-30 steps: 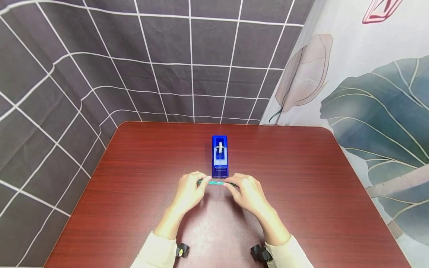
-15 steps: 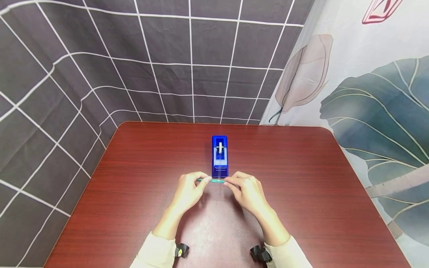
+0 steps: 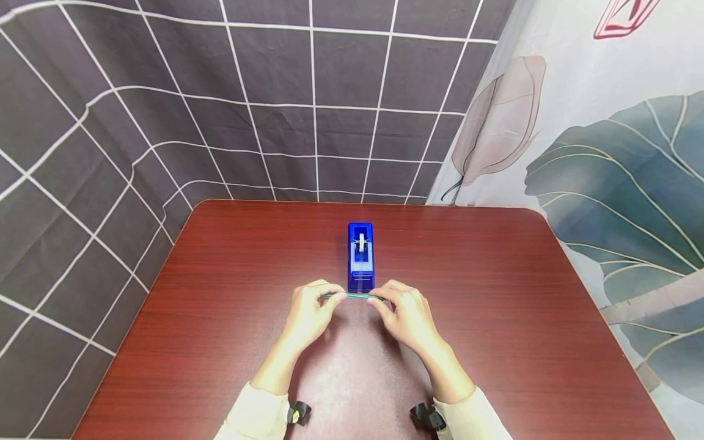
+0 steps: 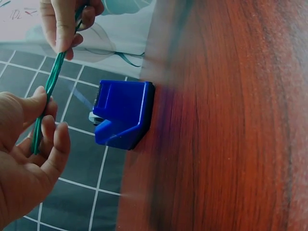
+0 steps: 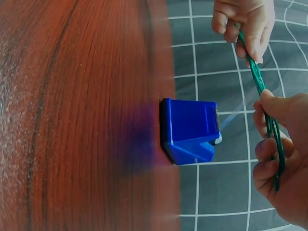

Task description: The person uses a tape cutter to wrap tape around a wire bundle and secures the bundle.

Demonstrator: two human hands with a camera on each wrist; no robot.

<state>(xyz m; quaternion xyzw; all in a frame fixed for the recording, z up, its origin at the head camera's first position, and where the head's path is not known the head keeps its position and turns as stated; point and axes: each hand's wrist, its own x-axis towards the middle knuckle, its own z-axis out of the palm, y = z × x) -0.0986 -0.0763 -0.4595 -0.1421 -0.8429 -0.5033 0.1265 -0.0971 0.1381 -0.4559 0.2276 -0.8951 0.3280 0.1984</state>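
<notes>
A thin green bundle of cord-like strands [image 3: 357, 296] stretches between both hands, just in front of a blue tape dispenser [image 3: 360, 256] and raised above the table. My left hand [image 3: 310, 311] pinches its left part between thumb and fingers; my right hand [image 3: 404, 311] pinches the right part the same way. In the right wrist view, the strands [image 5: 274, 130] form a loop at the right end. A faint clear strip of tape [image 4: 83, 95] runs from the dispenser's front toward the bundle in the left wrist view. Where it meets the strands is hard to make out.
The reddish-brown wooden table [image 3: 247, 256] reaches back to a dark grey curtain [image 3: 280, 128] with white grid lines. A white leaf-print curtain [image 3: 577, 153] hangs at the right. Dark wrist straps with camera mounts show near both sleeves.
Both hands have stayed nearly in place, while the green bundle has shifted slightly toward the dispenser. Its middle looks narrower than a second ago, when the strands lay more spread.
</notes>
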